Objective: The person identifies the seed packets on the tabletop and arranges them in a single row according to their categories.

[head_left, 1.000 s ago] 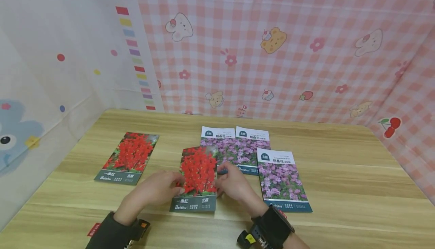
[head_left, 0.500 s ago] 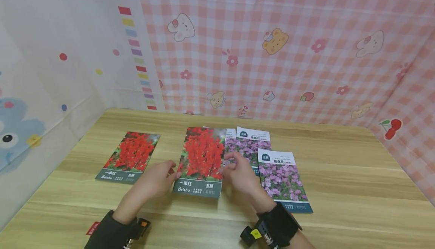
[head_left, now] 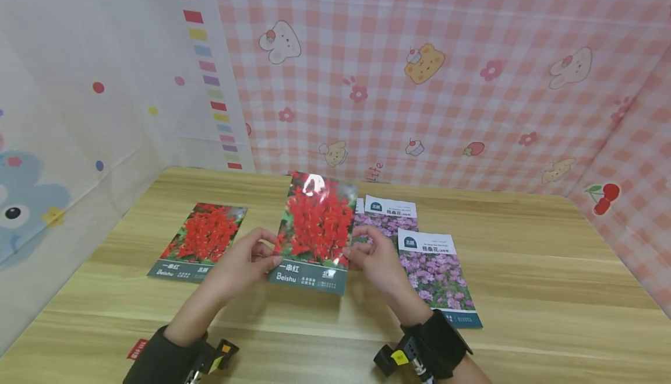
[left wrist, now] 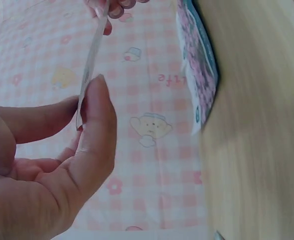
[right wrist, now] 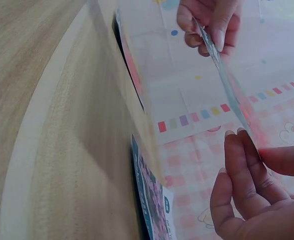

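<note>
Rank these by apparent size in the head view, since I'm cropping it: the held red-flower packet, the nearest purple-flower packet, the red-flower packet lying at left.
1. Held red-flower packet, though raised nearer the camera.
2. Nearest purple-flower packet and red-flower packet at left: too alike to rank.

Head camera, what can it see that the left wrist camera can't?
Only the head view shows the packet's printed red flowers, a second red flower packet lying flat on the table, and both wrists. Only the left wrist view shows the held packet edge-on, as a thin strip pinched between the left thumb and fingers. Both show the held red flower packet off the table, with the left hand and right hand on opposite edges, purple flower packets on the wood, and the pink checked cloth.
</note>
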Action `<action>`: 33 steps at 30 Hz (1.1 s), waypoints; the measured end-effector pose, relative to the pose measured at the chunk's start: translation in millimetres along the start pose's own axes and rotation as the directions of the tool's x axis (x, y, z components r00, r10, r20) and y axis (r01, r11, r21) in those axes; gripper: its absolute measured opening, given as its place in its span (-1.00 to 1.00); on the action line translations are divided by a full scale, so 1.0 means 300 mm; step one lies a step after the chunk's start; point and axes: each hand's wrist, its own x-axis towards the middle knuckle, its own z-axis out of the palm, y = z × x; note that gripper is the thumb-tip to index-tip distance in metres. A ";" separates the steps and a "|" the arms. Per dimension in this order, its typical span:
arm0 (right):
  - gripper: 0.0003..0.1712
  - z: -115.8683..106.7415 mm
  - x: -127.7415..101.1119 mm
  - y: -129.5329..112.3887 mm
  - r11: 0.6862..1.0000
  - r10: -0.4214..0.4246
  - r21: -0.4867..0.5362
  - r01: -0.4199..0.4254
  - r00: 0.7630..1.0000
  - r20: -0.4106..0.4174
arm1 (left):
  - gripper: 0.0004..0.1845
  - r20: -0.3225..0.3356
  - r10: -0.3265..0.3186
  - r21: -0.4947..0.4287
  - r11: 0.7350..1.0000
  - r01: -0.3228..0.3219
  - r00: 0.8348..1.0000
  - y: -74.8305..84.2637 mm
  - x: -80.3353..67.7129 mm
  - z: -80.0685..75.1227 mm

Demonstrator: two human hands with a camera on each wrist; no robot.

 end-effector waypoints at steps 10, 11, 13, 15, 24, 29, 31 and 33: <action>-0.67 -0.003 -0.007 -0.011 0.998 -0.039 0.048 0.035 0.995 0.091 | -0.71 -0.084 -0.005 0.001 1.000 0.005 0.996 0.030 -0.024 -0.044; -0.66 -0.004 -0.008 -0.013 0.997 -0.049 0.058 0.043 0.993 0.111 | -0.70 -0.088 -0.005 0.008 1.000 0.006 0.996 0.031 -0.026 -0.052; -0.65 -0.006 -0.010 -0.015 0.995 -0.072 0.077 0.062 0.986 0.148 | -0.68 -0.099 -0.001 0.025 1.000 0.004 0.995 0.030 -0.030 -0.070; -0.64 -0.007 -0.010 -0.016 0.993 -0.095 0.085 0.081 0.981 0.172 | -0.67 -0.117 0.002 0.043 0.999 0.003 0.993 0.028 -0.032 -0.088; -0.64 0.008 -0.018 -0.007 0.981 -0.188 -0.006 0.195 0.950 0.251 | -0.66 -0.172 -0.013 0.181 0.982 0.045 0.985 -0.005 -0.029 -0.151; -0.60 0.037 -0.029 0.009 0.956 -0.230 -0.093 0.278 0.908 0.351 | -0.66 -0.151 -0.042 0.215 0.974 0.075 0.988 -0.039 -0.016 -0.171; -0.60 0.050 -0.033 0.018 0.945 -0.235 -0.125 0.303 0.892 0.386 | -0.68 -0.147 -0.050 0.231 0.969 0.083 0.988 -0.055 -0.009 -0.178; -0.60 0.062 -0.035 0.027 0.935 -0.237 -0.149 0.323 0.877 0.419 | -0.69 -0.141 -0.058 0.246 0.965 0.092 0.988 -0.070 -0.004 -0.182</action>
